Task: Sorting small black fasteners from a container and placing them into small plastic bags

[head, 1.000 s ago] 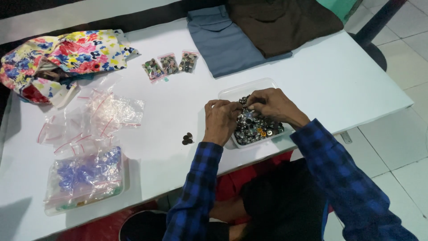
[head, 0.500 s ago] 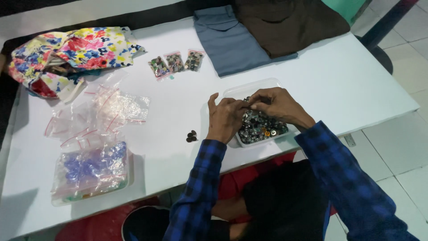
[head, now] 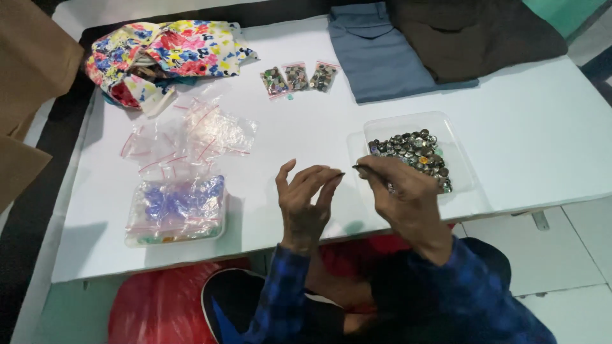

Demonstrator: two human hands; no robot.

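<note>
Clear bags of buttons [head: 299,78] lie beside grey trousers [head: 389,57].

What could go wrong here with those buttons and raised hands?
The clear tray of buttons sits close to the table edge, so a knock from the right hand might spill them. The left hand is raised above the table, so anything small pinched there could drop and roll off.
</note>
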